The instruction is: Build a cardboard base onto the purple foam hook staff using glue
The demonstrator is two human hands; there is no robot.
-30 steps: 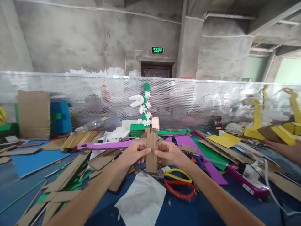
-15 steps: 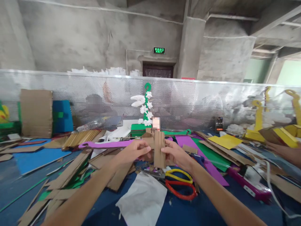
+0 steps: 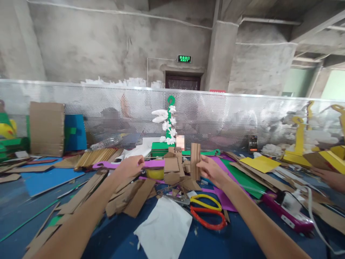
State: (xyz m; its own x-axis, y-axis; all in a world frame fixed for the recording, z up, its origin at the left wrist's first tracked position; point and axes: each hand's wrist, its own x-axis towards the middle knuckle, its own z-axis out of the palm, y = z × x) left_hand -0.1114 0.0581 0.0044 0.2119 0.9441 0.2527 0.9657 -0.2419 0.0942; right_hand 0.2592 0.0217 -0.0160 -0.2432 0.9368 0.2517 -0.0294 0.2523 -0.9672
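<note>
My right hand pinches a narrow ribbed cardboard strip, held upright above the table. My left hand is away to the left with its fingers curled together; whatever is between them, if anything, cannot be made out. Behind that hand runs a purple strip with a hooked end. Between the hands lie small cardboard pieces and a yellow roll. Scissors with one yellow and one red handle lie nearer to me, beside a crumpled white sheet.
A green stand with white flowers rises before a perforated metal screen. Cardboard offcuts litter the left side. At right are a purple power strip with cables, a yellow sheet and another person's hand.
My left hand has let go of the cardboard strip and moved left. My right hand has carried the strip a little to the right, and the cardboard pieces behind now show.
</note>
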